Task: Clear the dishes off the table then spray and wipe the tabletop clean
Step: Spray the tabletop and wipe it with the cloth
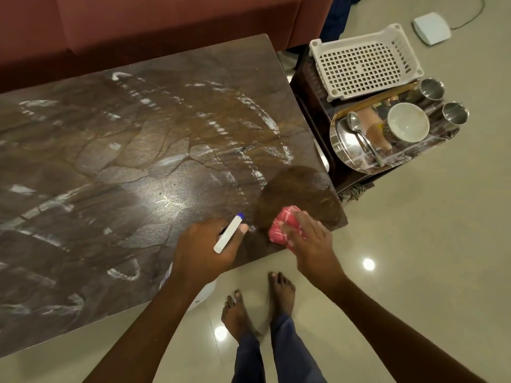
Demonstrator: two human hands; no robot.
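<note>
Left hand point(206, 246) gripped a white spray bottle point(229, 233) over the streaked brown table point(110, 161), right hand point(308, 234) pressed a pink cloth point(284, 226) flat near its corner, cleared dishes point(398, 131) sat on a side stand point(312, 106) beside a white basket point(365, 62).

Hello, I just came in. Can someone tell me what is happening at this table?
A person is cleaning the dark brown stone-patterned tabletop. The left hand holds a white spray bottle with a blue nozzle, and the right hand presses a red patterned cloth onto the near right corner. White foam streaks still cover much of the surface. The dishes sit on a side stand: a round steel plate with a spoon, a white bowl and two steel cups.
</note>
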